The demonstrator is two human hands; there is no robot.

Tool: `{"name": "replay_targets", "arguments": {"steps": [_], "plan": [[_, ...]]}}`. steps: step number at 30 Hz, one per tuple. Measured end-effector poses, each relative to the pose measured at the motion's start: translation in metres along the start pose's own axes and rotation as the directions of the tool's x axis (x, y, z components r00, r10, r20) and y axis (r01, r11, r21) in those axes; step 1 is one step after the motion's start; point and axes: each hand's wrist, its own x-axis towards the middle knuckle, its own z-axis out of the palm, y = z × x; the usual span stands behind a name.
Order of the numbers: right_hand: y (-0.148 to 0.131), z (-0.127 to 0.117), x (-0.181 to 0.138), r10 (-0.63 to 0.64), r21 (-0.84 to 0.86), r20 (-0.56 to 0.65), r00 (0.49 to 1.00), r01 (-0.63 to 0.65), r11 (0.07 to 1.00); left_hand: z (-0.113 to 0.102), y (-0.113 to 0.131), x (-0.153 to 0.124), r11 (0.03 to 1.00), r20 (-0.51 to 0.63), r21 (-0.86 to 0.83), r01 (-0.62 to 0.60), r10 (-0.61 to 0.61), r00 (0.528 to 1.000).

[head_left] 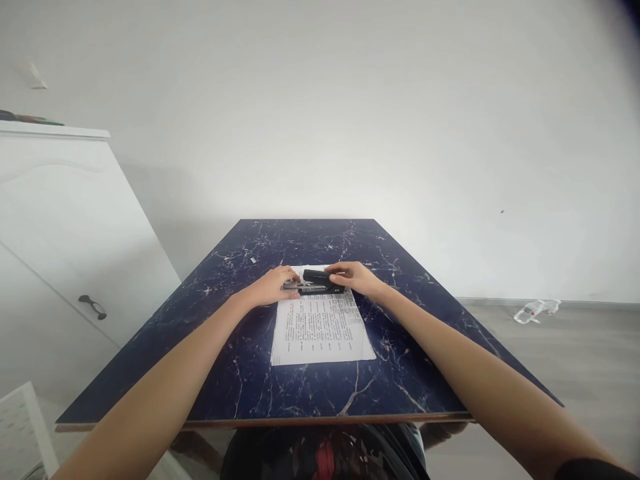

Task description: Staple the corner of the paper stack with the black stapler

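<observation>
- Black stapler (320, 283) over the printed sheet (320, 327), long axis running left to right
- Right hand (356, 276) pinches its black body
- Left hand (274, 285), equally near, touches the metal end; cannot tell if pinching

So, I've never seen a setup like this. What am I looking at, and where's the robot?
There's no robot here, just a person's two bare hands. The single picture comes from a camera worn on their head, looking forward and down. On the dark blue, marble-patterned table lies printed paper, with a black and silver stapler over its far part. The right hand holds the stapler's black end; the left hand has its fingers at the silver end. A white cabinet stands to the left.
</observation>
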Motion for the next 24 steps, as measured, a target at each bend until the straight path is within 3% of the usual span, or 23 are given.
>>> {"name": "replay_targets", "arguments": {"steps": [3, 5, 7, 8, 11, 12, 14, 19, 24], "plan": [[-0.003, 0.014, 0.001, -0.066, -0.251, 0.0, 0.998, 0.064, 0.966, -0.001, 0.001, 0.001, 0.997, -0.066, -0.08, 0.009, -0.014, 0.998], [-0.003, 0.022, 0.0, -0.134, -0.351, -0.074, 0.988, 0.099, 0.931, -0.001, 0.002, 0.003, 0.971, -0.207, -0.237, 0.009, -0.059, 0.977], [-0.002, 0.026, -0.001, -0.262, -0.436, -0.148, 0.954, 0.175, 0.883, 0.0, 0.003, 0.006, 0.861, -0.337, -0.508, -0.004, -0.194, 0.921], [-0.002, 0.028, -0.002, -0.354, -0.497, -0.167, 0.92, 0.232, 0.836, 0.0, 0.004, 0.007, 0.756, -0.339, -0.655, -0.006, -0.286, 0.896], [-0.004, 0.03, -0.005, -0.634, -0.704, -0.106, 0.766, 0.393, 0.592, 0.004, 0.006, 0.01, 0.36, -0.109, -0.931, 0.059, -0.428, 0.897], [-0.004, 0.031, -0.005, -0.69, -0.753, -0.059, 0.721, 0.421, 0.505, 0.006, 0.007, 0.01, 0.264, -0.033, -0.961, 0.086, -0.417, 0.908], [-0.006, 0.032, -0.006, -0.744, -0.816, 0.016, 0.668, 0.439, 0.376, 0.008, 0.01, 0.01, 0.163, 0.034, -0.981, 0.104, -0.382, 0.924], [-0.01, 0.033, -0.007, -0.758, -0.877, 0.128, 0.64, 0.429, 0.214, 0.008, 0.011, 0.008, 0.183, 0.033, -0.977, 0.111, -0.386, 0.922], [-0.018, 0.035, -0.011, -0.75, -0.898, 0.144, 0.646, 0.403, 0.175, 0.01, 0.008, 0.009, 0.194, 0.054, -0.969, 0.15, -0.425, 0.903]]}}
